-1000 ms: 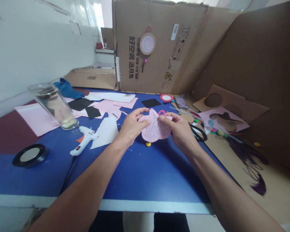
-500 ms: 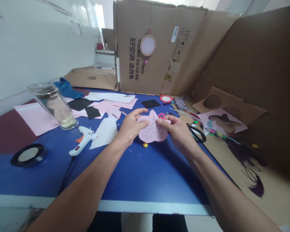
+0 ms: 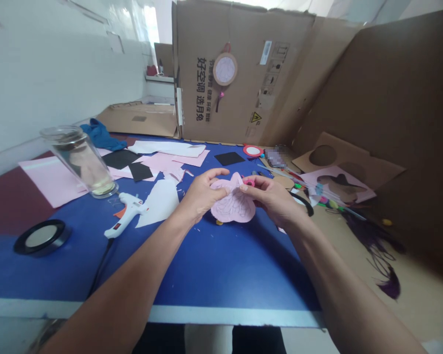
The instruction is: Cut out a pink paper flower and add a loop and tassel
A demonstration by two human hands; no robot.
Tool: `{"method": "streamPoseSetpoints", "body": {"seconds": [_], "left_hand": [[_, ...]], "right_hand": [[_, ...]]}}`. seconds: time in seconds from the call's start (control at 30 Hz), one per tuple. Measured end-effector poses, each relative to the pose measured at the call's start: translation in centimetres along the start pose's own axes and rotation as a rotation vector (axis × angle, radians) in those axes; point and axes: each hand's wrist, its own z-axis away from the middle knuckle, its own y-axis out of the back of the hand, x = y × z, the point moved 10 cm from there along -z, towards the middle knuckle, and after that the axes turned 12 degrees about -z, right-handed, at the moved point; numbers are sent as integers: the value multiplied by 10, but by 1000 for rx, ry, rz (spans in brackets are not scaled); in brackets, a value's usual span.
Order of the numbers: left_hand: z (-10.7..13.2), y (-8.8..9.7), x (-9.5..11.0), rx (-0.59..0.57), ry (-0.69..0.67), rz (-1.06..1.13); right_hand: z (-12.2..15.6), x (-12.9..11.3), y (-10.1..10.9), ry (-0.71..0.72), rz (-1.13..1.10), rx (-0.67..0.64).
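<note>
A pink paper cutout (image 3: 233, 205) with a wavy, petal-like edge and line drawing is held up over the blue table. My left hand (image 3: 202, 195) pinches its left side, thumb on the front. At its upper right, the thumb and fingers of my right hand (image 3: 271, 197) are closed on the cutout. Beside those fingers shows a bright pink ring-like piece (image 3: 248, 181); whether it is attached to the cutout, I cannot tell. A yellow bead (image 3: 219, 222) peeks out below the paper's lower edge.
On the left are a glue gun (image 3: 127, 216), a glass of liquid (image 3: 90, 164), a roll of tape (image 3: 42, 237) and paper scraps (image 3: 160, 201). Large cardboard panels (image 3: 280, 105) stand behind and right. Cut cardboard (image 3: 372, 164) and dark purple tassels (image 3: 389, 285) lie at right.
The cutout has tilted and shifted slightly down, now covering most of the yellow bead. My right hand has turned a little, and a small pink edge shows under it.
</note>
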Motion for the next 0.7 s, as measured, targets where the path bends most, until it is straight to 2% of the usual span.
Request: {"method": "streamPoseSetpoints", "body": {"seconds": [0.17,0.3,0.4,0.5,0.63,0.7], "left_hand": [[2,-7,0,-56,-14,-67],[4,-16,1,-125,-29,-83],[5,-19,-1,-136,-16,-69],[1,-7,-2,-22,20,-28],[3,28,5,301,16,-40],[5,35,6,348,33,-42]], "right_hand": [[1,-3,7,-24,51,-55],[7,3,0,-111,171,-166],[9,5,-4,-103,231,-205],[4,6,3,-91,177,-139],[-7,-4,29,28,56,86],[-9,-10,40,90,-2,188]]}}
